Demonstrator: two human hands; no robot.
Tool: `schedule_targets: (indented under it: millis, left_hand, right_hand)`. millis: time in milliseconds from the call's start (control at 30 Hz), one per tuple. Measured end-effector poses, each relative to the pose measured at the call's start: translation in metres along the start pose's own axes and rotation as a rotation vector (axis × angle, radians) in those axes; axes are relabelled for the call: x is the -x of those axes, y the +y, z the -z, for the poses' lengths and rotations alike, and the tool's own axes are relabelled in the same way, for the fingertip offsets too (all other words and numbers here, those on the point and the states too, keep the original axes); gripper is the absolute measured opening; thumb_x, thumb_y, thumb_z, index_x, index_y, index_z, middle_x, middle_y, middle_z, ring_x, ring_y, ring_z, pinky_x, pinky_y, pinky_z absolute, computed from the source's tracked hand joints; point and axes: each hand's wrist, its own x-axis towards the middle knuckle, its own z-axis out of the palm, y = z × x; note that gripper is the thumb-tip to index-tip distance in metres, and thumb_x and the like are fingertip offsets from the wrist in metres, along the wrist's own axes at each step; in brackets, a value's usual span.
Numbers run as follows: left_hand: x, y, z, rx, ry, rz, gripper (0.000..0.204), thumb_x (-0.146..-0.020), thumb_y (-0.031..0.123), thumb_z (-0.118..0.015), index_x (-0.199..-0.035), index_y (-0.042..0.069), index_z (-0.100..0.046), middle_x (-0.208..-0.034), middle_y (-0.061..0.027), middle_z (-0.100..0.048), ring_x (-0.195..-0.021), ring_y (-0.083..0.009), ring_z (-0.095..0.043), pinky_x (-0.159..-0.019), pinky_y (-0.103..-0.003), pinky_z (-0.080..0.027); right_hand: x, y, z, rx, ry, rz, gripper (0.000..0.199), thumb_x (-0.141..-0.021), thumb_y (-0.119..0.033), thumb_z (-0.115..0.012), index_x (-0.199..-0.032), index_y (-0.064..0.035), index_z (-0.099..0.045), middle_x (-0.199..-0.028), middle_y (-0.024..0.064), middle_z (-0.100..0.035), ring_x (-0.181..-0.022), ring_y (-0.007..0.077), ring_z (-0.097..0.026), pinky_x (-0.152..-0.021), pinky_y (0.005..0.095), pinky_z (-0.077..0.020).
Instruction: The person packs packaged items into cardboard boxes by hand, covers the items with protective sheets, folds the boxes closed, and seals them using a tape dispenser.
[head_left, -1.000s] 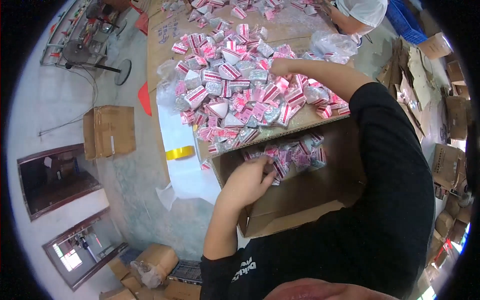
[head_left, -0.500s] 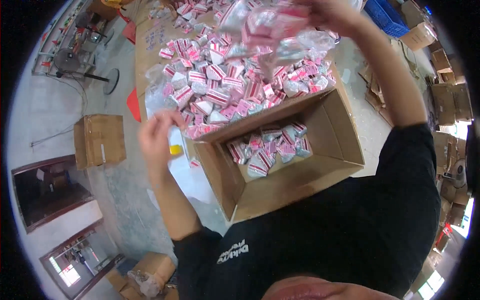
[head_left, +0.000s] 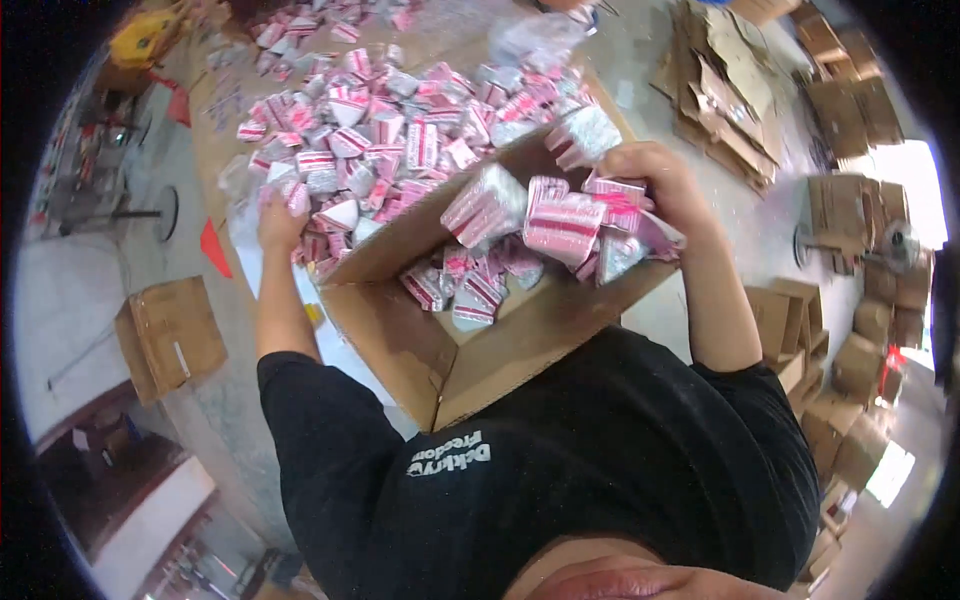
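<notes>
We look down at an open cardboard carton [head_left: 385, 322], which stands at the near edge of the tabletop [head_left: 212, 112], between the big pile of packets [head_left: 385, 130] and the person's black shirt [head_left: 560, 450]. The packets are small, pink, white and silver, and many have a wedge shape.

Our right hand [head_left: 665, 185] is above the right end of the carton, and its fingers are clamped on a bunch of packets [head_left: 562, 228]. The bunch hangs to the left of this hand and below it, over the opening of the carton, several pieces side by side. Under it, we see more packets inside the carton [head_left: 474, 293], lying on the bottom, toward the left wall.

Our left hand [head_left: 282, 228] is at the left border of the pile, near the left edge of the tabletop. One packet shows just at its fingers, but we cannot tell if they are closed on it or only touching it.

Close to this forearm, a white sheet [head_left: 352, 358] lies along the left side of the carton, with a small yellow thing [head_left: 313, 312] on it. Near the far right corner of the tabletop there is a clear plastic bag [head_left: 540, 42]. To the right, flattened cardboard [head_left: 725, 95] lies on the floor.
</notes>
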Motion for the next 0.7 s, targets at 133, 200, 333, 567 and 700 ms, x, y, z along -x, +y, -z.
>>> schedule_targets:
  millis: [133,200,333,567,700]
  left_hand:
    - [-0.007,-0.029,0.029,0.26,0.259,0.068,0.072,-0.074,0.035,-0.08,-0.124,-0.01,-0.053,-0.111,-0.0242,-0.066,-0.097,-0.036,-0.067,-0.083,-0.041,-0.053]
    - [-0.007,-0.027,0.051,0.553,0.242,0.048,0.066,-0.075,0.034,-0.08,-0.119,-0.009,-0.055,-0.108,-0.0204,-0.067,-0.092,-0.0296,-0.067,-0.079,-0.037,-0.053]
    - [0.011,-0.01,0.116,1.049,0.238,0.069,0.049,-0.081,0.028,-0.079,-0.111,-0.005,-0.059,-0.099,-0.0091,-0.066,-0.079,-0.0137,-0.065,-0.067,-0.027,-0.053]
    - [0.09,0.0,0.264,1.256,0.491,-0.317,0.037,-0.088,0.017,-0.071,-0.117,-0.002,-0.056,-0.109,-0.0106,-0.066,-0.093,-0.0201,-0.066,-0.078,-0.031,-0.052]
    - [0.139,0.013,0.324,1.23,0.459,-0.371,0.045,-0.091,0.017,-0.067,-0.126,-0.004,-0.049,-0.118,-0.0142,-0.063,-0.098,-0.025,-0.066,-0.082,-0.033,-0.052]
  right_hand:
    - [-0.002,0.023,-0.017,0.711,-0.131,-0.13,0.021,-0.083,-0.019,-0.058,-0.076,-0.0001,-0.062,-0.071,0.0094,-0.062,-0.061,0.0184,-0.057,-0.06,0.0358,-0.0455]
    - [-0.008,0.048,-0.024,1.094,-0.148,0.056,0.019,-0.084,-0.017,-0.056,-0.082,0.0016,-0.058,-0.072,0.0169,-0.063,-0.071,0.0309,-0.063,-0.069,0.0396,-0.0496]
    - [-0.011,0.053,-0.025,1.122,-0.123,0.133,0.018,-0.083,-0.016,-0.056,-0.088,0.0006,-0.06,-0.082,0.0202,-0.065,-0.08,0.039,-0.062,-0.074,0.0468,-0.0479]
    - [-0.016,0.056,-0.018,1.166,-0.173,0.093,0.018,-0.082,-0.016,-0.058,-0.089,0.0004,-0.06,-0.082,0.0208,-0.065,-0.08,0.0386,-0.062,-0.073,0.0472,-0.0479]
    - [-0.012,0.061,-0.015,1.16,-0.183,0.126,0.019,-0.082,-0.018,-0.059,-0.088,0.0002,-0.061,-0.081,0.0206,-0.065,-0.079,0.0383,-0.063,-0.072,0.0468,-0.048]
